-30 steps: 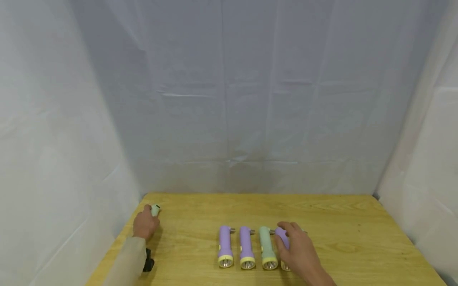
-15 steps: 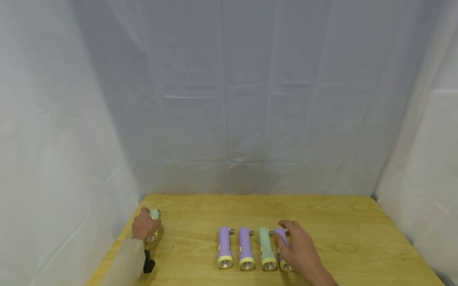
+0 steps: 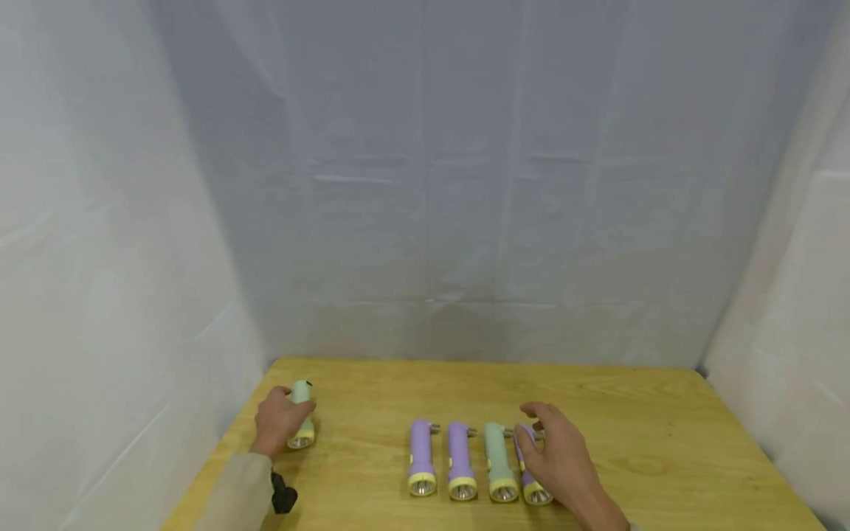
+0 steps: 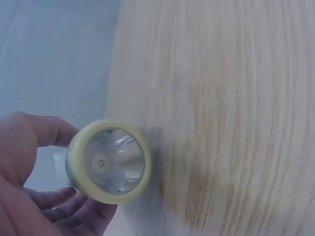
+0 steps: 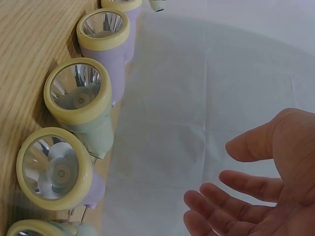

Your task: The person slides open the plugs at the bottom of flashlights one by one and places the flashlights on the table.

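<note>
Far left on the wooden table, my left hand [image 3: 279,422] grips a pale green flashlight [image 3: 302,394] between thumb and fingers. Its yellow-rimmed lens [image 4: 109,161] points at the left wrist camera. On the right, my right hand [image 3: 561,457] hovers with spread fingers over a purple flashlight [image 3: 527,468], partly covering it in the head view; the right wrist view shows that palm [image 5: 295,172] holding nothing. Left of it lie a green flashlight [image 3: 496,457] and two purple ones, a nearer one [image 3: 459,456] and a farther one [image 3: 421,451], lenses toward me, metal plug prongs at their tails.
Another yellow-rimmed flashlight [image 5: 34,228] shows at the lower left of the right wrist view, hidden by my hand from the head. The wooden table [image 3: 372,391] is enclosed by white sheeting [image 3: 465,221] behind and on both sides.
My left hand has brought the green flashlight slightly right, and more of it shows. My right hand's fingers have lifted and spread above the rightmost purple flashlight. The head view has shifted a little.
</note>
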`<state>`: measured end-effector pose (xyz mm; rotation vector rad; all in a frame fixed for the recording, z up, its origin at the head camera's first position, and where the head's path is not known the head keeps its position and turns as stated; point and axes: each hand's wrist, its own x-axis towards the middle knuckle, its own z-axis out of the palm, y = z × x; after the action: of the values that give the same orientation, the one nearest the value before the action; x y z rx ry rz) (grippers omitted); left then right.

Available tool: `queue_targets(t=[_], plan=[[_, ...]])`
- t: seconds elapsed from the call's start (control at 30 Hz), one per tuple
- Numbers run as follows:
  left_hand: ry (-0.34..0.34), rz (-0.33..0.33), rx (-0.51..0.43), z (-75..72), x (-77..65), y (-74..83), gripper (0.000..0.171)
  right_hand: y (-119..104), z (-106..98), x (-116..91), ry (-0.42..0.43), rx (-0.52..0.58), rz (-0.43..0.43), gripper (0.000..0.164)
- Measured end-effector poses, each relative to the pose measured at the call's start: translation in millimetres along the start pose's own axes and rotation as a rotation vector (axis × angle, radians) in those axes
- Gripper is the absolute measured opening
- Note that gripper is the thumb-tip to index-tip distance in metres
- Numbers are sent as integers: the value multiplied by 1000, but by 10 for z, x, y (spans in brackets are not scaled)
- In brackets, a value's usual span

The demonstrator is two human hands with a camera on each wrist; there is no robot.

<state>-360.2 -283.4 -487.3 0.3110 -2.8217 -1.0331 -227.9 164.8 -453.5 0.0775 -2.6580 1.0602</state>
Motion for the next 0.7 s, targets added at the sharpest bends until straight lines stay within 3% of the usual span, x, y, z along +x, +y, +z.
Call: queue_targets(t=[0.3, 0.47, 0.7], plan=[[-30, 8, -116, 80, -222, 272, 73, 2, -26, 43, -2, -7, -3, 34], [-67, 7, -189, 122, -358, 467, 73, -16, -23, 64, 32, -16, -47, 32], [-43, 110, -219, 186, -588, 753, 70, -49, -34, 94, 104, -58, -138, 29]])
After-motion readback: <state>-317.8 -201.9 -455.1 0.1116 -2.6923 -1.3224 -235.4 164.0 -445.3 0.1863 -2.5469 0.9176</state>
